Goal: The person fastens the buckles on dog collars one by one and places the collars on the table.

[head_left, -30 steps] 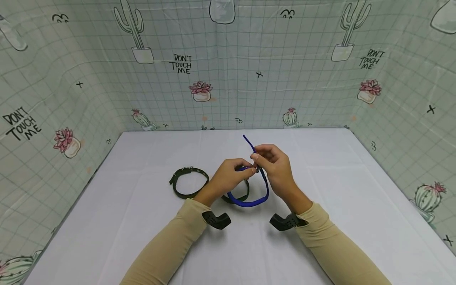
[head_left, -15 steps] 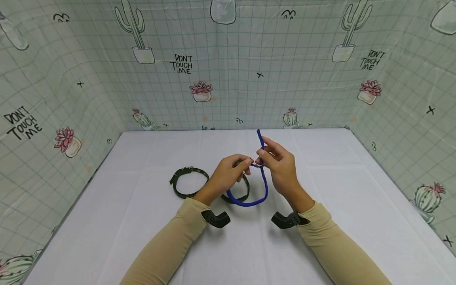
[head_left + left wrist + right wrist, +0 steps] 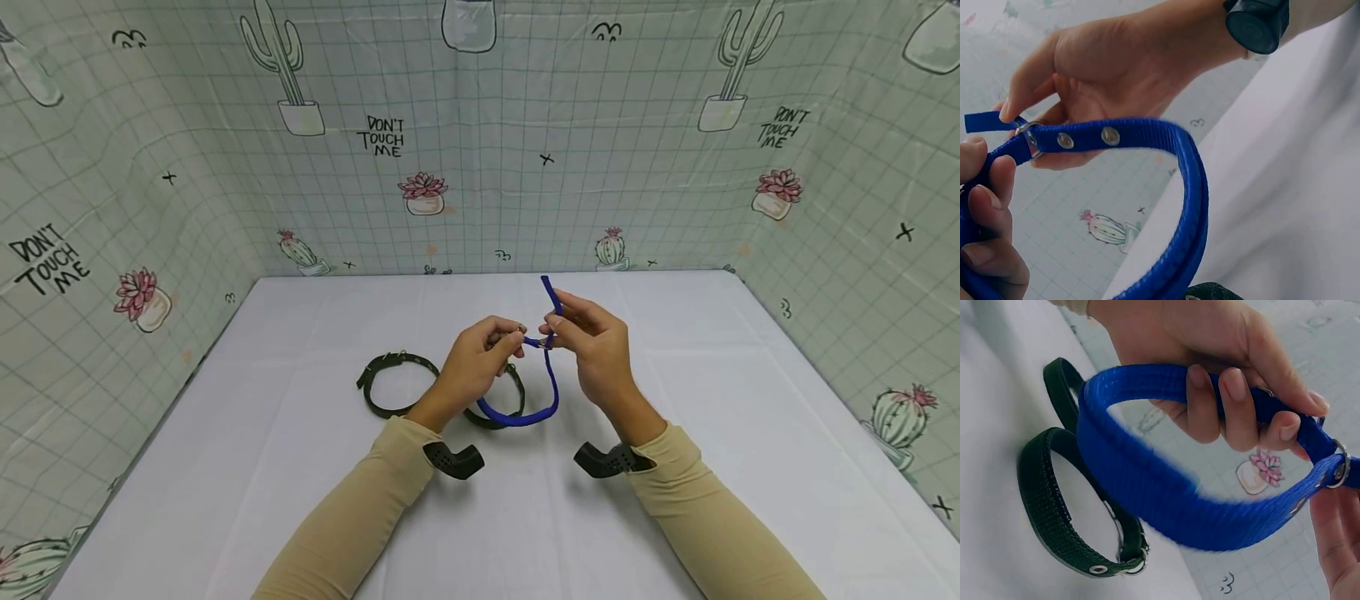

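The left hand was curled around one side of the blue woven nylon collar, fingers wrapped over the strap just short of its small metal ring; the right hand pinched the strap on the other side of that ring, thumb and forefinger closed on the free blue tail, which stuck up toward twelve o'clock; between them the collar hung as a loop lifted off the white tabletop, sagging toward six o'clock; two silver eyelets showed on the strap beside the ring in the left-wrist view.

Judging by the grips, the step in hand was working the strap end at the ring, either threading or drawing it through; the next move would probably call for a steady left-hand hold while the right slid the tail along, keeping the strap flat.

Outward, at nine o'clock from the hands, a dark green webbing collar lay closed in a ring; a second dark green collar lay just behind the blue loop; a cactus-print backdrop enclosed the table.
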`<action>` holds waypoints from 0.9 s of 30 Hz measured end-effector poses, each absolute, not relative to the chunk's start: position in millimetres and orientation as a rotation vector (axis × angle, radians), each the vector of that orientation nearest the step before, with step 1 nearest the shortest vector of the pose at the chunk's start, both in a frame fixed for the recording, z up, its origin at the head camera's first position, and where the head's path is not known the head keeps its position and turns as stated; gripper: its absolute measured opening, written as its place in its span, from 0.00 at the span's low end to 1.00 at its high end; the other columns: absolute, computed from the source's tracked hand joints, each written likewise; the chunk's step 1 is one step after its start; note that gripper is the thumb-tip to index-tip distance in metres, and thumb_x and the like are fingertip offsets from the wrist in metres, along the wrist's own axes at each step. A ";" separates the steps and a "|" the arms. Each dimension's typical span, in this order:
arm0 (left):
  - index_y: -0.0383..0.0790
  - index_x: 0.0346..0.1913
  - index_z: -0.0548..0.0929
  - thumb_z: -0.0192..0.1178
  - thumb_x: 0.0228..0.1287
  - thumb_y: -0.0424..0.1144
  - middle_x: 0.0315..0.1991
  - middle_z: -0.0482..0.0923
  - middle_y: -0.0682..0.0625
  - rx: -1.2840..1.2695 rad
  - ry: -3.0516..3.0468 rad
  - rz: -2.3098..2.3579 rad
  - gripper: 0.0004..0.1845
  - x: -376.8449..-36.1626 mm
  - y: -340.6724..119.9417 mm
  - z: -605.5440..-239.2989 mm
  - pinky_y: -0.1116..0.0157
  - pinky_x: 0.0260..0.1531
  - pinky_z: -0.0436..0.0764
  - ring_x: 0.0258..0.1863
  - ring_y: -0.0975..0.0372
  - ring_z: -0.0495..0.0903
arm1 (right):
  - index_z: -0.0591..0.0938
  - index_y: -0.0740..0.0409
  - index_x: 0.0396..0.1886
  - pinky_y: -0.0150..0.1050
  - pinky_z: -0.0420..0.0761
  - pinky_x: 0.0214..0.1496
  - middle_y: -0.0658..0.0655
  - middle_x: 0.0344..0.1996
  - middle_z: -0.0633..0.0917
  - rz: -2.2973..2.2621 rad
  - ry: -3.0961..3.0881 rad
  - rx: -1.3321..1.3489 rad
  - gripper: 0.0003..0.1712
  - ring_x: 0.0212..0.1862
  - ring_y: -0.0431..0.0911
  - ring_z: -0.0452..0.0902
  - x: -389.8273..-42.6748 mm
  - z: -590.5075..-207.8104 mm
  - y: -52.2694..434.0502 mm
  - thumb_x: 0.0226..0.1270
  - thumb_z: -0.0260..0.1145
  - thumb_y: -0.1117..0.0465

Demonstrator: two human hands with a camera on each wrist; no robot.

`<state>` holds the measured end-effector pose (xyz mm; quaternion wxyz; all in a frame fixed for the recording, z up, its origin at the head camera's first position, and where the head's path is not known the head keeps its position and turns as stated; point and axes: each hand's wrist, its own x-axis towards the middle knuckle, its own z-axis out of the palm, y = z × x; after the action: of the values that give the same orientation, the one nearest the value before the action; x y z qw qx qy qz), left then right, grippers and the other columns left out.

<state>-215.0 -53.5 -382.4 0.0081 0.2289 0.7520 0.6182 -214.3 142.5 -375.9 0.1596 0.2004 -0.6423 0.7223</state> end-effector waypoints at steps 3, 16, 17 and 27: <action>0.35 0.56 0.79 0.56 0.77 0.41 0.39 0.83 0.43 0.700 2.387 1.951 0.14 -215.7 -54.6 -382.4 0.69 0.29 0.75 0.28 0.54 0.74 | 0.80 0.67 0.61 0.39 0.85 0.44 0.62 0.42 0.85 1.993 -1.873 0.581 0.21 0.43 0.49 0.85 -215.0 -376.9 144.0 0.69 0.66 0.71; 0.35 0.54 0.80 0.61 0.73 0.40 0.44 0.84 0.45 0.718 2.423 1.975 0.14 -216.9 -56.1 -381.2 0.66 0.43 0.80 0.44 0.57 0.82 | 0.84 0.69 0.54 0.36 0.82 0.51 0.63 0.44 0.85 1.810 -1.977 0.745 0.15 0.44 0.47 0.84 -216.9 -380.1 153.4 0.69 0.64 0.75; 0.35 0.54 0.80 0.61 0.73 0.41 0.44 0.84 0.45 0.741 2.422 1.979 0.14 -217.0 -56.4 -382.1 0.64 0.45 0.81 0.44 0.57 0.83 | 0.84 0.69 0.54 0.35 0.82 0.50 0.62 0.44 0.85 1.800 -1.989 0.748 0.15 0.43 0.47 0.84 -216.8 -380.3 154.1 0.69 0.64 0.75; 0.35 0.56 0.80 0.61 0.74 0.43 0.43 0.83 0.49 0.852 2.498 1.965 0.16 -215.7 -58.0 -386.1 0.63 0.46 0.83 0.42 0.61 0.84 | 0.83 0.73 0.51 0.29 0.79 0.39 0.65 0.40 0.84 1.668 -2.040 0.820 0.14 0.40 0.43 0.78 -202.2 -364.5 150.1 0.66 0.63 0.79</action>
<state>-215.7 -58.0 -386.1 -0.0746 0.2583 0.7570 0.5955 -202.2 150.1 -364.5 0.1900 0.2916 -0.7258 0.5933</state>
